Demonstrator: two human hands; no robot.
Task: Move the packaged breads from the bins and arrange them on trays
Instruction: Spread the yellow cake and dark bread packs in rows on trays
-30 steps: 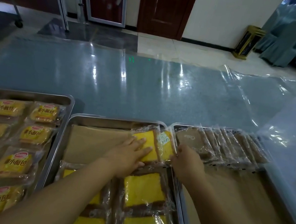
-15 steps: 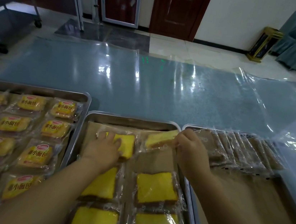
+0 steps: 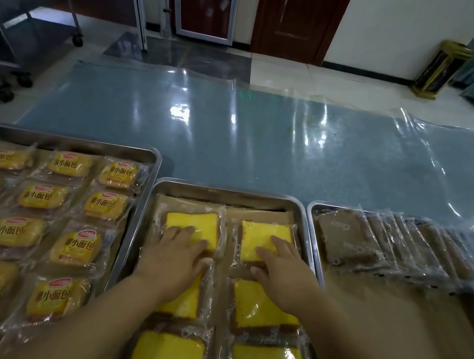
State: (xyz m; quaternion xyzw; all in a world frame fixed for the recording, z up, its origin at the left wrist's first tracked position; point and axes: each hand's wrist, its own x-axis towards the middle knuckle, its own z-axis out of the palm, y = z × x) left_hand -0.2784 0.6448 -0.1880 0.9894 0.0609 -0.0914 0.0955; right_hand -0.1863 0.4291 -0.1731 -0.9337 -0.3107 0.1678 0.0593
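Note:
A steel middle tray (image 3: 229,192) lined with brown paper holds two columns of clear-wrapped yellow cake slices. My left hand (image 3: 175,257) lies flat with straight fingers on the far-left slice (image 3: 194,222). My right hand (image 3: 284,271) lies flat the same way on the far-right slice (image 3: 265,232). Both slices sit flat, side by side, at the tray's far end. More yellow slices (image 3: 261,306) fill the rows nearer to me.
A left tray (image 3: 66,138) is filled with yellow-labelled small bread packs (image 3: 76,248). A right tray (image 3: 312,216) holds a leaning row of brown wrapped breads (image 3: 348,242). The table (image 3: 265,141) beyond is covered in clear plastic film. A wheeled rack (image 3: 14,29) stands at the far left.
Both hands carried a yellow slice to the far end of the middle tray and laid it flat. My right hand went from pinching its pack to pressing on it.

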